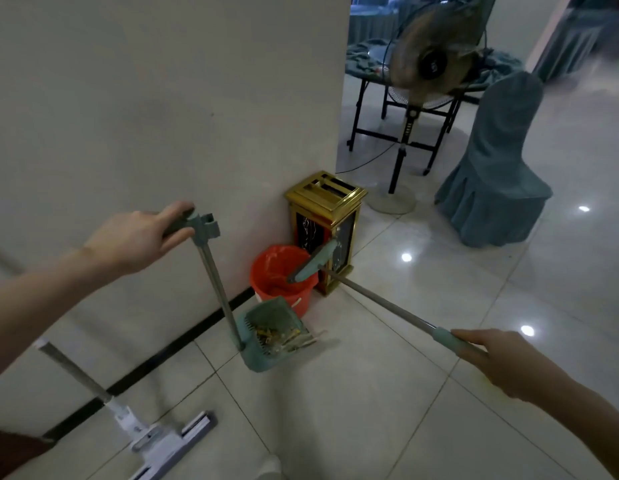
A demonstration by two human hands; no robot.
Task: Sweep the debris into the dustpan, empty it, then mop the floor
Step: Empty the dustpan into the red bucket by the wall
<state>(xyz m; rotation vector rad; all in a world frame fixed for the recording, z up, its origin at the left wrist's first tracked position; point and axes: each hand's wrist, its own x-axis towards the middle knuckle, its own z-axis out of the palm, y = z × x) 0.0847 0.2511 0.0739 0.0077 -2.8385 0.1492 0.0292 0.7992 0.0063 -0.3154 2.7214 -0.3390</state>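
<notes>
- The pale wall (128,98) fills the left, with a dark strip along its base. The glossy tiled floor (370,410) spreads below and to the right.
- A chair (498,168) under a teal cover stands at the right, well apart from the hands.
- A standing fan (433,60) rises beyond the wall's corner. A pale mark on its dark hub is too blurred to read.
- Behind the fan, a folding table (356,109) carries rumpled teal cloth on its tabletop.
- A gold bin (323,195) stands against the wall's corner, with an orange bucket (303,303) just beside it.
- A flat mop (152,434) lies at the lower left, its pole slanting up toward the wall. No hand is on it.
- The broom (381,303) runs slantwise from the right hand (498,358) to the bucket, its head over the bucket's mouth. I cannot tell whether it touches inside.
- The right grip is closed round the teal sleeve at the pole's near end.
- The teal dustpan (256,362) sits on the floor just in front of the bucket. Its pole leans up and left.
- The left hand (135,237) curls its fingers round the handle at the top of that pole, so the pan lies well below and right of this grip.
- Debris (284,337), yellowish scraps and thin sticks, fills the pan; a few pieces poke past its open edge.
</notes>
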